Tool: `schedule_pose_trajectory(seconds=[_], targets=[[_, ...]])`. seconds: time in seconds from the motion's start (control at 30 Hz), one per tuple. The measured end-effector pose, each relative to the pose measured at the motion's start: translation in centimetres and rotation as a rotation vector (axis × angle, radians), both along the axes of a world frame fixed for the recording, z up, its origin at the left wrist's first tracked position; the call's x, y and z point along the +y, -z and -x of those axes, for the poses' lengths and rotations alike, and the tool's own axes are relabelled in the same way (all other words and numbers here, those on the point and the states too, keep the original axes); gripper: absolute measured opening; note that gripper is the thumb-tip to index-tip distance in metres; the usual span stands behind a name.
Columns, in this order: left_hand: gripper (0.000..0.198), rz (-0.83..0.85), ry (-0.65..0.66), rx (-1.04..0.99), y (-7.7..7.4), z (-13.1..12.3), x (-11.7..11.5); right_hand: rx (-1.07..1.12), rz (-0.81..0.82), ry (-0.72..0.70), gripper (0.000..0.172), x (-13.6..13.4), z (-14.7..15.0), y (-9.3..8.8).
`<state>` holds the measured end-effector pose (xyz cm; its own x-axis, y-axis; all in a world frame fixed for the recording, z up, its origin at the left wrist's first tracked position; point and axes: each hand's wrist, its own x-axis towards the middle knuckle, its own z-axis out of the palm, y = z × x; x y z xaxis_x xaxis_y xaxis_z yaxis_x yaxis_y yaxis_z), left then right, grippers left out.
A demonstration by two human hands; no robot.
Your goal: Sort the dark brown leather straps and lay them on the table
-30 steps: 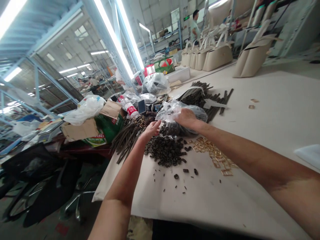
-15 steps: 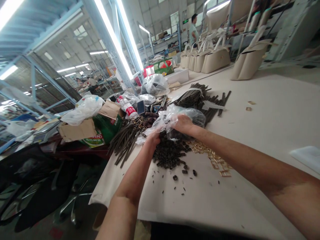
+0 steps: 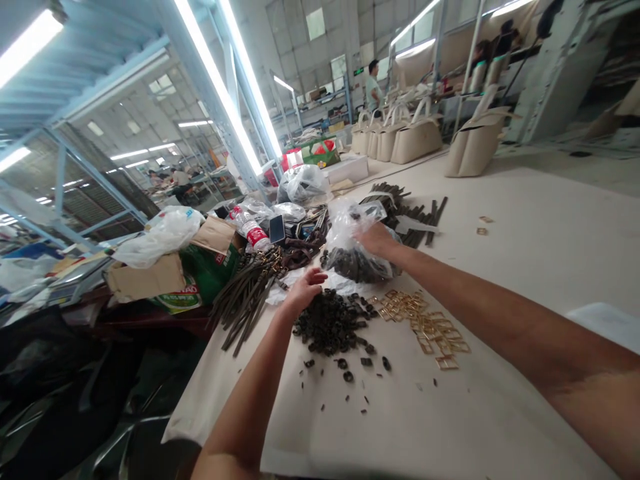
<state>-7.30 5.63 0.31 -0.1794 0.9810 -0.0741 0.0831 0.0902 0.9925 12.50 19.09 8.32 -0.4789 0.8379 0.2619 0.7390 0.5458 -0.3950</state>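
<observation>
My right hand (image 3: 375,240) is closed on the upper part of a clear plastic bag (image 3: 345,220). Dark pieces fill the bag's lower part, which rests on the table. My left hand (image 3: 306,291) is off the bag, fingers apart, over the left edge of a pile of small dark leather loops (image 3: 333,323). A few loops and tiny dark scraps lie scattered in front of the pile. To its right are gold rectangular metal rings (image 3: 430,327) in a loose heap.
Dark straps (image 3: 250,290) lie left of the pile, and a strap bundle (image 3: 420,220) behind it. A phone (image 3: 277,229), a bottle (image 3: 255,235) and a green box (image 3: 205,267) crowd the left side. Beige handbags (image 3: 415,140) stand at the back. A person (image 3: 373,87) stands beyond.
My left hand has let go of the plastic bag and drawn back toward the loop pile. The right hand still holds the bag, whose filled lower part now shows. The view has shifted slightly.
</observation>
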Motion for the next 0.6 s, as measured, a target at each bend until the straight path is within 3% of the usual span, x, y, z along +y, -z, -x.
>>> schedule_pose_trajectory(seconds=[0.13,0.27,0.37,0.5,0.6], targets=[[0.041,-0.120,-0.032,0.091,-0.6,-1.6,0.5,0.166,-0.010,0.016,0.024,0.7,-1.1,0.6],[0.042,-0.297,-0.093,0.017,-1.7,-3.8,2.2,0.307,0.006,0.006,0.022,0.5,-1.7,2.3],[0.040,-0.347,-0.117,0.011,-2.8,-4.9,3.1,0.394,0.005,0.006,0.020,1.0,-2.4,2.6],[0.044,-0.395,-0.208,0.291,-4.9,-5.1,3.3,0.485,-0.015,0.005,0.023,2.0,-3.7,1.7],[0.025,-0.430,-0.219,0.560,-6.7,-5.1,3.4,0.511,-0.034,-0.030,0.020,2.4,-4.6,1.1]])
